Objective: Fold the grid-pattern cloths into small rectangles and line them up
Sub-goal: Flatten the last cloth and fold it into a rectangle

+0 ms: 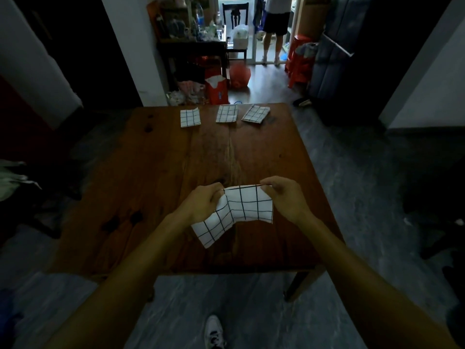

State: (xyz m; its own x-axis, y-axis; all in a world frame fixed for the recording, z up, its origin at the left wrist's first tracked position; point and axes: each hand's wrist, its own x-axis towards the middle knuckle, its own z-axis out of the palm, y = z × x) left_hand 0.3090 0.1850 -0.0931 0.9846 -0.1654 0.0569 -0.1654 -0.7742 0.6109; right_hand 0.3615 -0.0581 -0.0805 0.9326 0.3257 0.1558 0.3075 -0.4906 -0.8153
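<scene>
A white cloth with a black grid (241, 212) hangs above the near part of the wooden table (156, 172), partly folded, its lower left corner drooping. My left hand (203, 202) pinches its upper left edge and my right hand (284, 197) pinches its upper right corner. Three folded grid cloths lie in a row along the far edge: the left one (190, 117), the middle one (227, 113) and the right one (255, 113), which sits turned at an angle.
A person stands in the bright doorway (273, 26) beyond the table. Red bags (217, 88), a cluttered dark side table (191, 44), a chair (235, 23) and red stools (298, 61) crowd the far floor. My shoe (214, 332) shows below the table's near edge.
</scene>
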